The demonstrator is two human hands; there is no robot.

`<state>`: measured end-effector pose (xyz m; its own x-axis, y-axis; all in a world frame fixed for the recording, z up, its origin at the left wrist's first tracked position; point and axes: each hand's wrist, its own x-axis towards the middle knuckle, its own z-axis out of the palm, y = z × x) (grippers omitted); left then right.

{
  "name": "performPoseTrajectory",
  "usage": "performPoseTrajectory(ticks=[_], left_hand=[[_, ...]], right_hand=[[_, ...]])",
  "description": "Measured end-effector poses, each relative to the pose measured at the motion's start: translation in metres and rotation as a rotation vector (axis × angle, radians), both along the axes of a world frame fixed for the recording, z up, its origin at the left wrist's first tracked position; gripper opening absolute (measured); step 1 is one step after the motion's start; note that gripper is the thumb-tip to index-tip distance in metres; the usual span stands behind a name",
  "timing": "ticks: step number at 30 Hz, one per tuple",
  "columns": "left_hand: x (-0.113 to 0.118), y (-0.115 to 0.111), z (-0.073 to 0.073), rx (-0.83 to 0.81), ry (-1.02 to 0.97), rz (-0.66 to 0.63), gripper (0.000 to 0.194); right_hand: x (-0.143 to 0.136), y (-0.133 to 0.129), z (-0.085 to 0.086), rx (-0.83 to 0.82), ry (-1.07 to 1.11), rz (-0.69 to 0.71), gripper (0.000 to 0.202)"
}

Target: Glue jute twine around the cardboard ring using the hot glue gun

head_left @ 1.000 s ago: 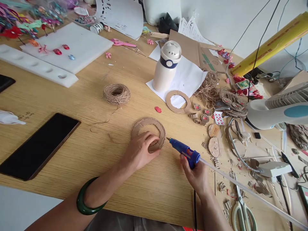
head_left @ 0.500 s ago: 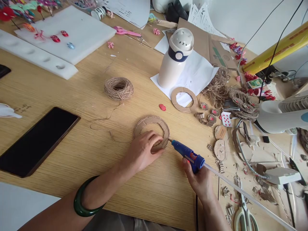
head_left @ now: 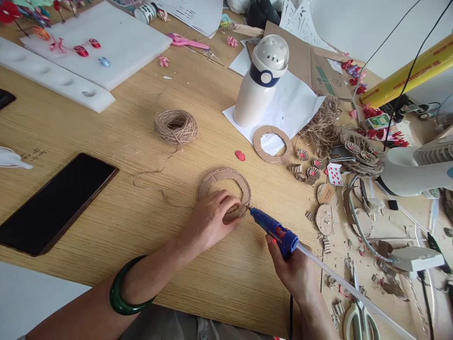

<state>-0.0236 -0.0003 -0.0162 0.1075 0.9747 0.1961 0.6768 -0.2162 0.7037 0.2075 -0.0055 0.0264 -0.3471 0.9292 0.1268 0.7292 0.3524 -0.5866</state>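
Observation:
My left hand (head_left: 214, 215) is closed on the near side of a cardboard ring (head_left: 208, 185), its fingers reaching over the rim into the hole. Twine runs along the ring's edge, and a loose strand leads back to a twine coil (head_left: 176, 126). My right hand (head_left: 295, 269) is wrapped round a blue hot glue gun (head_left: 274, 228). The gun's nozzle is at the ring's right edge; whether it touches is too small to tell. A long clear glue stick (head_left: 347, 285) sticks out of the gun's back end.
A black phone (head_left: 56, 203) lies at left. Behind the ring are red discs (head_left: 240, 155), a second cardboard ring (head_left: 260, 146) and a white bottle (head_left: 260, 85). At right lie cardboard scraps, scissors (head_left: 359, 314) and cables. White foam (head_left: 116, 42) lies at the back left.
The glue gun's nozzle has shifted very slightly along the ring's right edge. My left hand keeps its hold on the ring. The whole view has moved a little.

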Motion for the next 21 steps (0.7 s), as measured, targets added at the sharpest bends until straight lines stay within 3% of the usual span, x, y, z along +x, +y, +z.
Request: performPoseTrajectory(ticks=[17,21], left_hand=[[0.0005,0.0015,0.0013,0.017,0.017,0.011,0.026],[0.0,0.0022,0.0007,0.015,0.021,0.017,0.026]], right_hand=[[0.0032,-0.0006,0.0043,0.036,-0.036,-0.022,0.024],[0.0056,0.0002,0.0036,0.072,-0.003,-0.083,0.025]])
